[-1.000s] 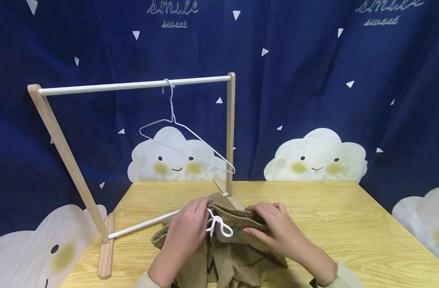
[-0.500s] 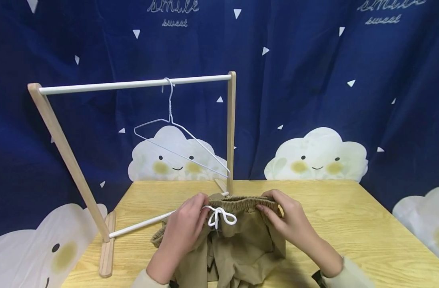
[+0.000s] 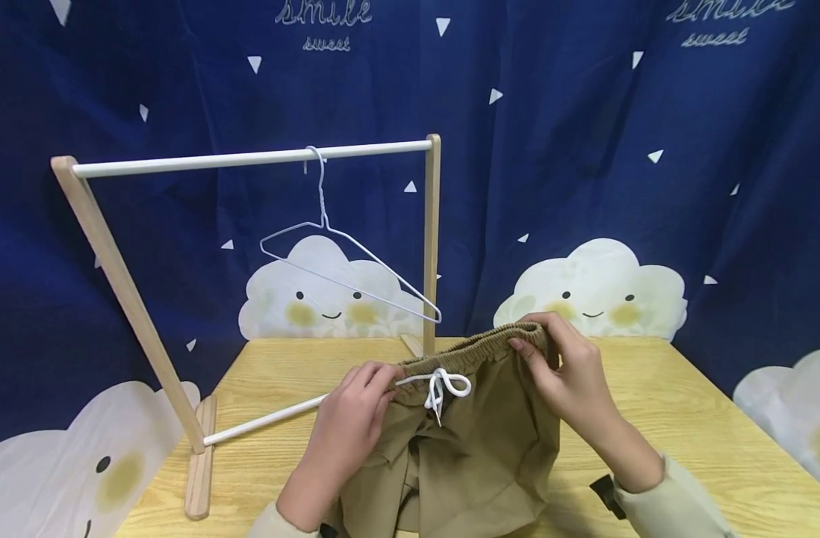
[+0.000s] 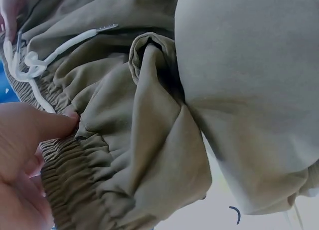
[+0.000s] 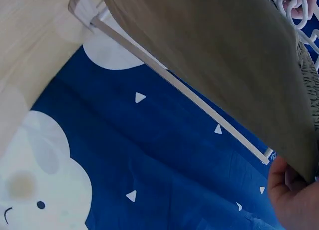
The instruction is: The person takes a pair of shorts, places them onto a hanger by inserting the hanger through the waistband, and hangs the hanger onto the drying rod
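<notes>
A pair of khaki shorts (image 3: 470,441) with an elastic waistband and a white drawstring (image 3: 443,385) tied in a bow is held up over the table. My left hand (image 3: 352,415) pinches the waistband left of the bow; in the left wrist view its thumb (image 4: 57,124) presses on the gathered elastic. My right hand (image 3: 571,366) grips the waistband's right end, raised higher than the left, so the band slants up to the right. In the right wrist view the right hand (image 5: 299,195) holds the fabric's corner. The legs hang down with folds.
Behind the shorts stands a wooden rack (image 3: 117,276) with a white top bar (image 3: 202,162). A white wire hanger (image 3: 356,254) hangs from that bar. The wood-grain table (image 3: 679,418) extends right, backed by a blue curtain (image 3: 571,149) with cloud prints.
The right hand has moved up and to the right, lifting and stretching the waistband. The left hand has shifted slightly, still gripping the band. The hanger has swung a little.
</notes>
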Demonstrator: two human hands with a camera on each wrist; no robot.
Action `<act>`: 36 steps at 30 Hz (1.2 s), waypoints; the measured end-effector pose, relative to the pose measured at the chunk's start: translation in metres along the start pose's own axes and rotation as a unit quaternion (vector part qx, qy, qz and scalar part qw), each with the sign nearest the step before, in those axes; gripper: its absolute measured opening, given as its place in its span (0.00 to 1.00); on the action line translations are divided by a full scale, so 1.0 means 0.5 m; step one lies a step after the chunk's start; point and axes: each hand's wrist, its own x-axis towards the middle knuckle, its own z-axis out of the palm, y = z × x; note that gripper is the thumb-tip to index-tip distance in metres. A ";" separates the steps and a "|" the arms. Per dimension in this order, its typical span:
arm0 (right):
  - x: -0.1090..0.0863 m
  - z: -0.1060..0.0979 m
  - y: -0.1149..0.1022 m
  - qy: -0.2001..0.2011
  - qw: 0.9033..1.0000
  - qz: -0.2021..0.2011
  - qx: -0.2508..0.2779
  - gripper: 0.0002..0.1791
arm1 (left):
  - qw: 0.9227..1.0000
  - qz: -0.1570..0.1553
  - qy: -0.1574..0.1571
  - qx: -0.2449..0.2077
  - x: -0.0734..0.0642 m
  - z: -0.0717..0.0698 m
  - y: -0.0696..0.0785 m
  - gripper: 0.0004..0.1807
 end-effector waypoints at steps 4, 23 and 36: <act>-0.020 0.009 0.002 -0.028 0.999 0.008 0.014 0.21 | 1.000 0.000 -0.014 0.015 -0.006 0.005 -0.006 0.18; -0.119 0.079 0.031 -0.201 0.979 0.044 0.009 0.15 | 0.978 -0.101 -0.180 0.031 -0.047 0.016 -0.025 0.21; -0.117 0.075 0.024 -0.265 0.952 0.153 -0.012 0.09 | 0.962 -0.108 -0.251 0.012 -0.047 0.019 -0.015 0.60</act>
